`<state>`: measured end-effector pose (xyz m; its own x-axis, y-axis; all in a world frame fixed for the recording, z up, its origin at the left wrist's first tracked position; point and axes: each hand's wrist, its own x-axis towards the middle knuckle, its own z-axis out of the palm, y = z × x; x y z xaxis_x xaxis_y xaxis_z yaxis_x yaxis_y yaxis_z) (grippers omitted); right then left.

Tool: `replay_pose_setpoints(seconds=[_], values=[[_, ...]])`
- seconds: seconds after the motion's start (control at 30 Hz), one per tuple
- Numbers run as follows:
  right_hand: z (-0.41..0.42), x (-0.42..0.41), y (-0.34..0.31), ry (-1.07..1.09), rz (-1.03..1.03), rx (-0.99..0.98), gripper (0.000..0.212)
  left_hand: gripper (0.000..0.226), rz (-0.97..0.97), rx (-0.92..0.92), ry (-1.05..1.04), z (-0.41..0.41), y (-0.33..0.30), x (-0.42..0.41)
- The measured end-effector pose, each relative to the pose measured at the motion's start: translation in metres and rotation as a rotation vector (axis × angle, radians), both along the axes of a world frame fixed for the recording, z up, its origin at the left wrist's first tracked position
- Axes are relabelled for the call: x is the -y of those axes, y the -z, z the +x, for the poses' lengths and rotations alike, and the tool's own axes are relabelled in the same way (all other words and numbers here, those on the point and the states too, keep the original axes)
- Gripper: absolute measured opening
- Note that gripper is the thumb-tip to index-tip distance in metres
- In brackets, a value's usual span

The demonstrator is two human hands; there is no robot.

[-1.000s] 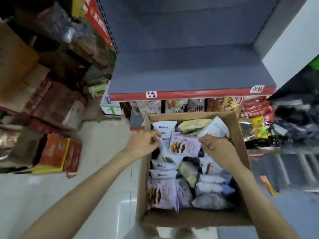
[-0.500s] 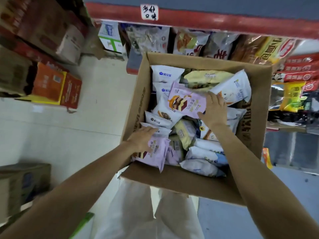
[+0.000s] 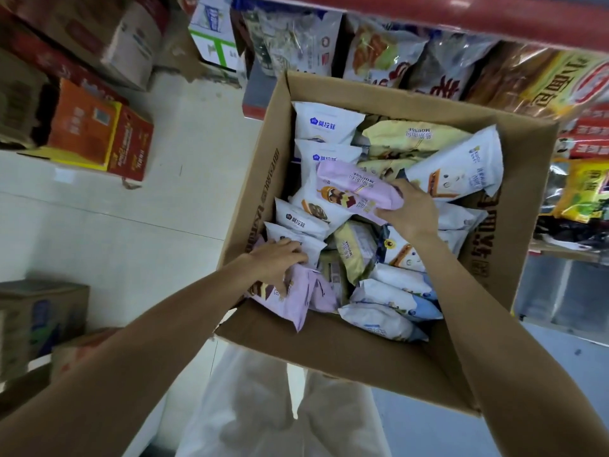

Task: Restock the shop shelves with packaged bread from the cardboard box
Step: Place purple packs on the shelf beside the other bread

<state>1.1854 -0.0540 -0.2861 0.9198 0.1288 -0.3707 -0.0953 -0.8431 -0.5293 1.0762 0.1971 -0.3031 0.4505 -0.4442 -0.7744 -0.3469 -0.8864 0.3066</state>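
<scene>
An open cardboard box (image 3: 507, 245) stands on the floor before the shelves, filled with several white, yellow and purple bread packets. My right hand (image 3: 412, 211) grips one end of a purple bread packet (image 3: 357, 191) lifted above the pile near the box's middle. My left hand (image 3: 278, 258) lies in the near left corner with fingers curled on a second purple packet (image 3: 298, 296) that hangs over the box's front wall. White packets (image 3: 324, 125) line the left side. A red shelf edge (image 3: 461, 14) runs along the top.
The lower shelf behind the box holds bagged bread and snacks (image 3: 389, 57). An orange carton (image 3: 95, 133) and brown boxes (image 3: 108, 37) stand on the pale tiled floor at left. Another carton (image 3: 39, 321) sits near left. My white trousers (image 3: 280, 413) show below the box.
The view has tipped down and closer to the box. My left hand moved from the far left packets to the near left corner. My right hand has lifted the purple packet.
</scene>
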Motion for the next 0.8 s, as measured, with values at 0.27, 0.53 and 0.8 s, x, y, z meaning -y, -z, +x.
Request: replay_pose_setpoints(seconds=[0.27, 0.53, 0.8], values=[[-0.007, -0.033, -0.011, 0.573, 0.524, -0.31, 0.06, 0.057, -0.177, 0.185, -0.14, -0.016, -0.015, -0.009], [-0.013, -0.068, -0.004, 0.556, 0.454, -0.206, 0.064, 0.065, -0.212, 0.217, -0.6, -0.034, -0.026, -0.013], [-0.025, -0.05, -0.063, 0.303, 0.215, 0.158, 0.036, 0.07, -0.398, 0.349, -0.92, -0.038, -0.071, -0.029]])
